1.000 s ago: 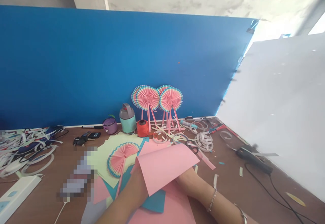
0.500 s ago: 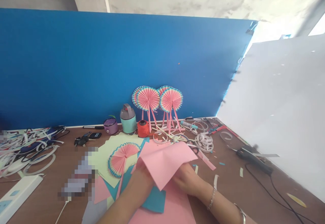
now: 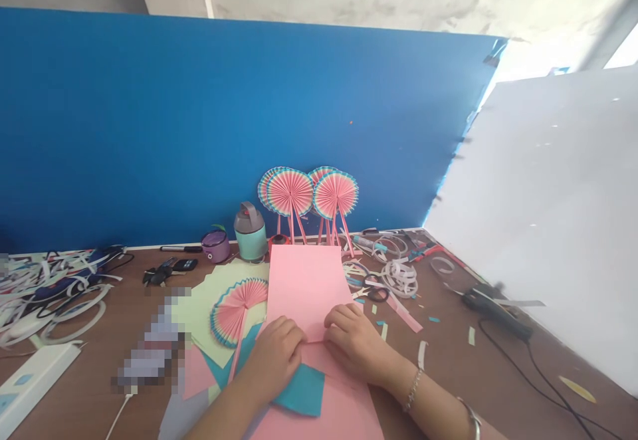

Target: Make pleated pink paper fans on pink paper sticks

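Observation:
A pink paper sheet (image 3: 306, 284) lies flat on the brown table (image 3: 90, 393), spread away from me. My left hand (image 3: 275, 355) and my right hand (image 3: 355, 340) sit side by side on its near edge, fingers curled and pinching the paper there. More pink sheets (image 3: 339, 413) and a blue sheet (image 3: 302, 392) lie under my hands. A half-open pink pleated fan (image 3: 234, 314) rests on pale yellow paper (image 3: 199, 310) just left of my left hand.
Finished pink paper fans (image 3: 312, 197) lean on the blue board (image 3: 199, 127). A grey-lidded bottle (image 3: 250, 230), a purple pot (image 3: 216, 246), scissors (image 3: 371, 290), white paper coils (image 3: 399, 277), a glue gun (image 3: 491, 307) with cord and a paper-strip heap (image 3: 50, 287) lie around.
The pink sheet, earlier lifted and folded over my hands, has been unfolded and laid flat. Both hands have come out from under it and now rest on its near edge.

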The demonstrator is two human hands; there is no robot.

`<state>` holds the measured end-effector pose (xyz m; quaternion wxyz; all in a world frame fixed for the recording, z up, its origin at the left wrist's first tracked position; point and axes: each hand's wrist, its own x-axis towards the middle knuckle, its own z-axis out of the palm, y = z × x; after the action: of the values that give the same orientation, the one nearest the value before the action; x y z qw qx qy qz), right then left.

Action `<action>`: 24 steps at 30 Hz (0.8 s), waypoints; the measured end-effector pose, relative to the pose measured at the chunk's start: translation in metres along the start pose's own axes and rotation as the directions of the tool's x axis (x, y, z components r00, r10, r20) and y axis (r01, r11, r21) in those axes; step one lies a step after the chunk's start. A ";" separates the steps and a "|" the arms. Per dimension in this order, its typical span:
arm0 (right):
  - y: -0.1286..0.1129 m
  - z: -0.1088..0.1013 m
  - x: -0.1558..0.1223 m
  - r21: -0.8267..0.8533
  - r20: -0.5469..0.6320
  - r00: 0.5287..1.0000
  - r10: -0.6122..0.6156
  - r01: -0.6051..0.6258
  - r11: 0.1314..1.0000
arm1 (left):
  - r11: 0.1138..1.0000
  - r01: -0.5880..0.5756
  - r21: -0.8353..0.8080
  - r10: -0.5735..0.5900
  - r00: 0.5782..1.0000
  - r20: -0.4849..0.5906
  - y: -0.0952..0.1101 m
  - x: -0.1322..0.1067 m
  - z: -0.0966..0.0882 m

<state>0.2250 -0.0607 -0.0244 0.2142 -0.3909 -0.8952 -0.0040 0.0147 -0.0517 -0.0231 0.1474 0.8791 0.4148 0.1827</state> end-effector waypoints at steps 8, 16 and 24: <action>0.002 0.012 -0.002 -0.176 0.073 0.997 0.023 -0.009 0.984 | 0.997 0.040 0.069 -0.039 0.999 -0.009 0.000 0.000 0.000; 0.004 0.014 -0.003 -0.156 0.175 0.976 0.127 -0.100 0.983 | 0.997 0.041 0.069 -0.044 0.998 0.043 -0.007 -0.003 -0.004; 0.004 0.009 -0.002 -0.116 0.200 0.953 0.229 -0.209 0.971 | 0.989 0.139 -0.046 -0.137 0.989 0.048 -0.008 -0.002 -0.006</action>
<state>0.2258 -0.0580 -0.0344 0.0980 -0.4955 -0.8628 0.0199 0.0051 -0.0479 -0.0220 0.1904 0.8482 0.4667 0.1625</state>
